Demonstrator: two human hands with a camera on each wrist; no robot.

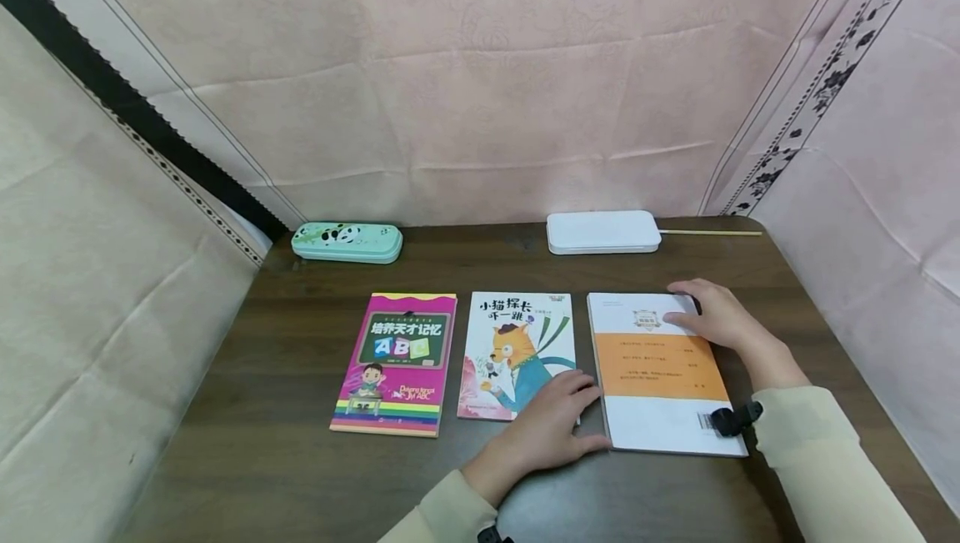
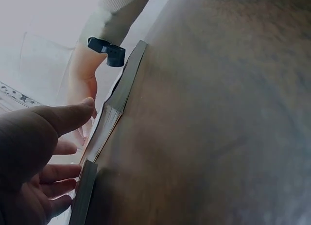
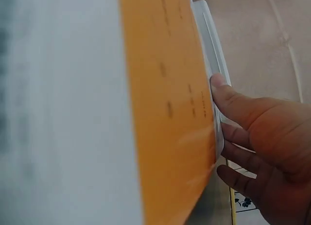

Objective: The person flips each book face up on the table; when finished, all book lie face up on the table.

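On the dark surface point(image 1: 300, 460), curtained round, three books lie in a row; left hand point(image 1: 551, 426) and right hand point(image 1: 712, 318), fingers straight, rest on the orange book point(image 1: 660, 376) near the right edge.

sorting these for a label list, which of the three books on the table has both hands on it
The white and orange book, rightmost in the row. The right hand rests on its top corner, the left hand at its lower left edge, overlapping the fox book.

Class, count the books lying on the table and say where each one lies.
3, in a row: pink ABC book on the left, cat book in the middle, orange-and-white book on the right, under both hands. None seems hidden.
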